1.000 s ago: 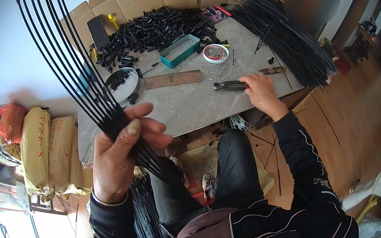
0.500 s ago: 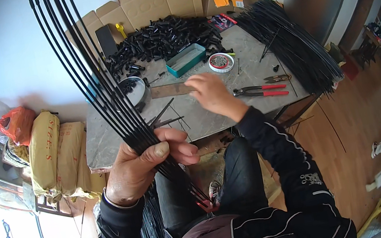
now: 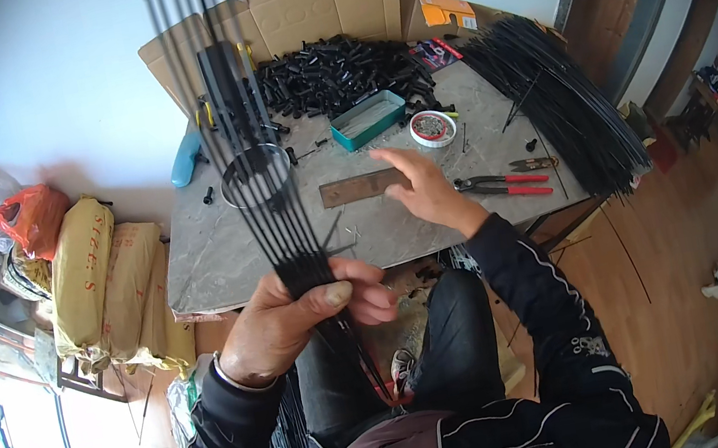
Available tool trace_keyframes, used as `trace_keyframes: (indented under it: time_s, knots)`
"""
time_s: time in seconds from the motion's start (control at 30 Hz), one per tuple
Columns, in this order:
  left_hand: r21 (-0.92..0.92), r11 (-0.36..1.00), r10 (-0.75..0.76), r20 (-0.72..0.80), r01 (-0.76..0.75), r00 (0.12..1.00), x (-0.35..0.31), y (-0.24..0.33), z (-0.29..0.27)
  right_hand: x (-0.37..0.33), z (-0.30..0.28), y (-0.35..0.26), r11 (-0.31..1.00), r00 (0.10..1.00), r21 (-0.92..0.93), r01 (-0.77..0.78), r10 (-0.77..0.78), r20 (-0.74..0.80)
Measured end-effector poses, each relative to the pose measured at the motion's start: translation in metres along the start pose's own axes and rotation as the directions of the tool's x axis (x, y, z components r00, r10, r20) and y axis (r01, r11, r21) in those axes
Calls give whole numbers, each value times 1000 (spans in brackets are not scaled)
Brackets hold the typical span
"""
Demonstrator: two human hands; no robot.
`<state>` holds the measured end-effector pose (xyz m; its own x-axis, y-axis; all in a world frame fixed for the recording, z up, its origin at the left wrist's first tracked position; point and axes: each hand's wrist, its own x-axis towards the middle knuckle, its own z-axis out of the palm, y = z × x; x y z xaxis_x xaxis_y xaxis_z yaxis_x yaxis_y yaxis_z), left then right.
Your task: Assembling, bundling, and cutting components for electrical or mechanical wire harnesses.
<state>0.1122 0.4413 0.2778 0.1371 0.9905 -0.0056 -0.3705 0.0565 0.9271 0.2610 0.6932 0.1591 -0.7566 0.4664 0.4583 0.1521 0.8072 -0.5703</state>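
My left hand [image 3: 308,318] is closed around a fanned bundle of thin black rods [image 3: 303,273], its thumb laid across them. The rods spread apart toward their upper ends, which look blurred, and their lower ends reach down between my knees. My right hand [image 3: 431,198] is held over the table with thumb and fingers apart, and I see nothing in it. Beside its fingertips lies a flat brown bar [image 3: 355,188]. Red-handled pincers [image 3: 515,188] rest just right of that hand, with smaller pliers [image 3: 534,163] behind them.
Black tubular parts [image 3: 334,72] are heaped at the back before a cardboard screen [image 3: 286,13]. A teal tray [image 3: 372,133] and a round tin [image 3: 417,140] of small pieces stand mid-table. More black rods [image 3: 558,105] cover the right side. Yellow sacks [image 3: 88,279] stand at left.
The rods in my left hand have swung rightward and stand more upright, with the hand slightly lower. My right hand has shifted right and down. The whole view has shifted a little.
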Motion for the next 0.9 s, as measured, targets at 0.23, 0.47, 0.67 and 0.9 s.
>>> trace_keyframes:
  time_s: [0.23,0.47,0.67,0.9]
  knots:
    - [-103,994,-24,169,41,985,8,2,12,-10,-22,-130,720,903,693,50,-329,276]
    - [29,994,86,365,-104,927,9,-5,-2,25,-9,-47,924,928,-92,372,-370,33]
    - [-51,999,0,104,5,995,70,-126,-43,25,-27,4,800,916,-600,-28,260,304]
    - [-89,981,-159,158,174,975,72,-150,-60,21,-34,-69,435,963,866,-246,4,271]
